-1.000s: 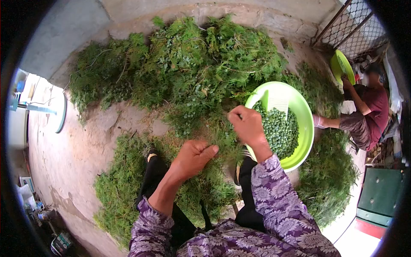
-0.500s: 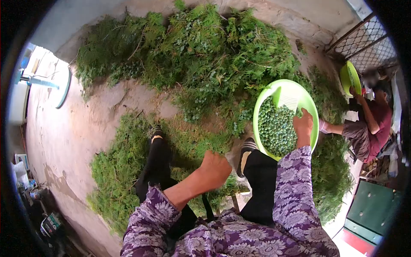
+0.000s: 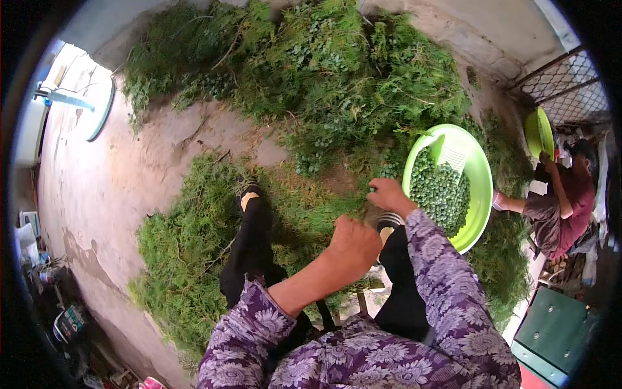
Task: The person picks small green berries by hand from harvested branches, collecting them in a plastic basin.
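My left hand (image 3: pixel 356 245) is curled into a fist over the gap between my knees, and whatever it holds is hidden. Just beyond it, my right hand (image 3: pixel 391 196) has its fingers drawn together to the left of the lime-green basin (image 3: pixel 481 185). A tiny dark spot shows at its fingertips, too small to name. Small round green cones or berries (image 3: pixel 440 194) fill much of the basin, which has a ribbed washboard panel (image 3: pixel 451 157) inside. Leafy evergreen cuttings (image 3: pixel 311 220) lie on the ground beneath both hands.
A large heap of evergreen branches (image 3: pixel 291 84) lies along the wall, with another pile (image 3: pixel 178 259) at left. To the right sits a co-worker (image 3: pixel 570 207) beside a second green basin (image 3: pixel 539 131). A green box (image 3: pixel 554 330) stands lower right; a fan base (image 3: pixel 100 110) is upper left.
My right hand has come out of the basin and moved left, close to my left hand. My left fist has shifted slightly right and up. The whole view has shifted a little.
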The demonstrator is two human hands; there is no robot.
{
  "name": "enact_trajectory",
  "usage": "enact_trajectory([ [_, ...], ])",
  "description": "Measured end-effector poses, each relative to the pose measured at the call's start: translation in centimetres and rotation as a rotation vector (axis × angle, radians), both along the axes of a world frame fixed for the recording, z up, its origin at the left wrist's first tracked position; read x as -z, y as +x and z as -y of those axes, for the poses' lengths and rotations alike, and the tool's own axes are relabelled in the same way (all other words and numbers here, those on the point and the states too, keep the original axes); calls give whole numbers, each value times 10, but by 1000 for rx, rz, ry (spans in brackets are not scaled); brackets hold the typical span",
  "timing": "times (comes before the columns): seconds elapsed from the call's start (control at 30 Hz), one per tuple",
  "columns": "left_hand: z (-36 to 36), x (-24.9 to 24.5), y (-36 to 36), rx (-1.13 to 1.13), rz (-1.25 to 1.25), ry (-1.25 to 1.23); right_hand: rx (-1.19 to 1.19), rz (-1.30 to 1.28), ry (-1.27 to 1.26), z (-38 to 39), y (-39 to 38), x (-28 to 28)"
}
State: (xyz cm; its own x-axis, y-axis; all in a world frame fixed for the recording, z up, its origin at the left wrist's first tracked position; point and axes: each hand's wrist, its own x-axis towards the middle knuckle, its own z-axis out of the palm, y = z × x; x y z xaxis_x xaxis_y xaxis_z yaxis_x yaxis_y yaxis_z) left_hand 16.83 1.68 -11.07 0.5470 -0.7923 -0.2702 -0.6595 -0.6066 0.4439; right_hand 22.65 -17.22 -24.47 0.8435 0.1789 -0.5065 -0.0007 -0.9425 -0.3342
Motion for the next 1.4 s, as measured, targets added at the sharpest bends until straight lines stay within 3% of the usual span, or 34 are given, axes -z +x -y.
enact_trajectory([
  [0.13,-10,-5,7,-143,179,-138,74,-2,252,-54,-3,65],
  [0.2,-16,-6,7,-200,180,-180,101,-82,248,-79,-4,105],
  [0.37,-25,-2,7,-346,177,-268,220,-173,241,-125,0,142],
  [0.57,-41,-10,11,-356,70,-228,163,58,206,-141,5,201],
  [0.87,-44,-6,8,-412,110,-226,196,-181,-56,-156,8,191],
  [0.93,-42,-9,8,-385,74,-203,665,-340,450,-145,-3,180],
  [0.97,-41,-10,8,-381,76,-208,669,-335,448,-135,-9,182],
  [1.03,-38,-9,6,-351,71,-168,970,-634,1100,-118,-21,177],
  [1.1,-34,-7,3,-355,75,-172,1057,-645,1168,-105,-40,171],
  [1.17,-31,-5,2,-348,81,-182,1250,-763,1404,-92,-56,165],
  [1.3,-29,-4,4,-300,73,-161,1134,-527,1351,-51,-74,182],
  [1.33,-29,-4,4,-301,63,-156,960,-175,831,-44,-72,169],
  [1.4,-28,-5,4,-279,56,-146,1383,-265,653,-16,-58,184],
])
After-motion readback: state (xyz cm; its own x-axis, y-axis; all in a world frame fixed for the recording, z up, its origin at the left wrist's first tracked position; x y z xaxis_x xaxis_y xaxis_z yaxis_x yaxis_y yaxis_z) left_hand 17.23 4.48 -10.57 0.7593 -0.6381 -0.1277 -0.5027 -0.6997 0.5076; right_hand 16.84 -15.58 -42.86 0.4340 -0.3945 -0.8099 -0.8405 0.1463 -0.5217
